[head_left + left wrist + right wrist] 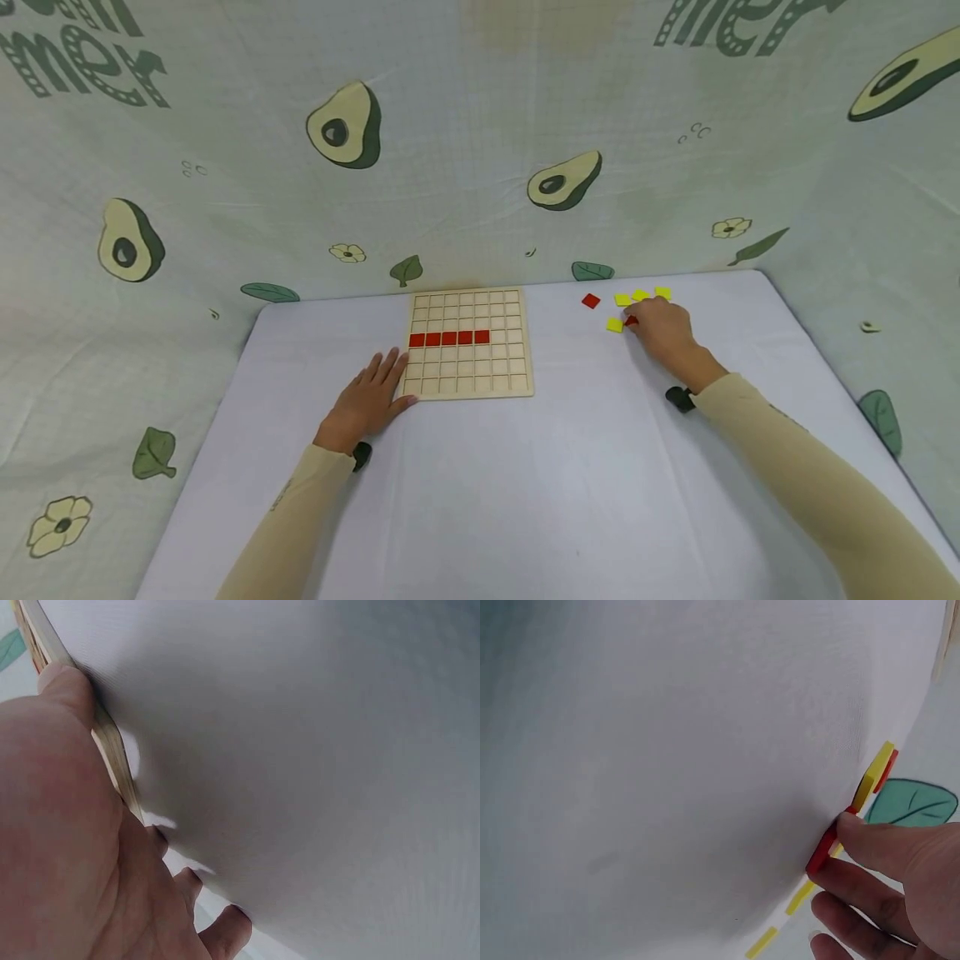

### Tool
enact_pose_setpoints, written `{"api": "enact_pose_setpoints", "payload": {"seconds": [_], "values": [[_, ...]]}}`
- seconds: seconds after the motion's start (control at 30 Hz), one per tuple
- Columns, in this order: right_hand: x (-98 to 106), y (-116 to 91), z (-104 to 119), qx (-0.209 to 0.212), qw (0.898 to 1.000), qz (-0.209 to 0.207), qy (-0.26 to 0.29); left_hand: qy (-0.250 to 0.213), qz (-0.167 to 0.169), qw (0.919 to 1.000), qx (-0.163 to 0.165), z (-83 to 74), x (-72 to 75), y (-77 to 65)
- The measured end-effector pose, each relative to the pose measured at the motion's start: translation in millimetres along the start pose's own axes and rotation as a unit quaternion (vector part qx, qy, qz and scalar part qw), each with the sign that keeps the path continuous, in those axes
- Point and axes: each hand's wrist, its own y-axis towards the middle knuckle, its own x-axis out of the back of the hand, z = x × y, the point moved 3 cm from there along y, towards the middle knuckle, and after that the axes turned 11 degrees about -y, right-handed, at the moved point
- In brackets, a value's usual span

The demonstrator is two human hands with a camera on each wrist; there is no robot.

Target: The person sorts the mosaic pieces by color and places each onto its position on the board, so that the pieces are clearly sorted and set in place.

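Note:
A light wooden grid board (465,367) lies on the table, with a row of several red square tiles (449,338) running from its left side. My left hand (367,400) rests at the board's lower left corner, fingers spread along the edge; in the left wrist view the thumb (67,690) touches its side. Off to the right, my right hand (663,329) pinches a red tile (826,844) between thumb and index finger, low over the table. Several yellow tiles (615,325) lie around that hand, and another red tile (591,301) lies to their left.
A white cloth covers the table (480,500). Behind it hangs a pale curtain (450,192) printed with avocados and leaves, which also closes in the left and right sides. The loose tiles lie near the table's back edge.

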Motion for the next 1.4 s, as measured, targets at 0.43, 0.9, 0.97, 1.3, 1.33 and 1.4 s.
{"api": "enact_pose_setpoints", "payload": {"seconds": [0.43,0.9,0.97,1.3,1.33,1.4], "values": [[7.3,-6.4,-4.2,0.029,0.998,-0.048,-0.017,-0.008,0.0,1.0,0.004,-5.7,5.7,-4.3],[35.6,-12.7,22.3,0.07,0.991,-0.118,0.003,0.0,-0.018,0.9998,-0.011,6.5,-5.0,1.2],[37.4,-11.9,29.7,0.08,0.989,-0.126,0.01,-0.001,-0.018,0.9998,-0.012,5.4,-4.2,0.6],[39.7,-4.5,71.8,0.129,0.98,-0.152,0.017,-0.002,-0.009,0.9999,-0.01,-0.9,2.6,-3.8],[39.7,-3.8,76.2,0.132,0.979,-0.152,0.016,0.0,-0.009,0.9999,-0.009,-0.1,1.9,-3.4],[39.7,-2.3,84.0,0.14,0.978,-0.153,0.015,0.0,-0.011,0.9999,-0.011,1.3,0.8,-2.9]]}}
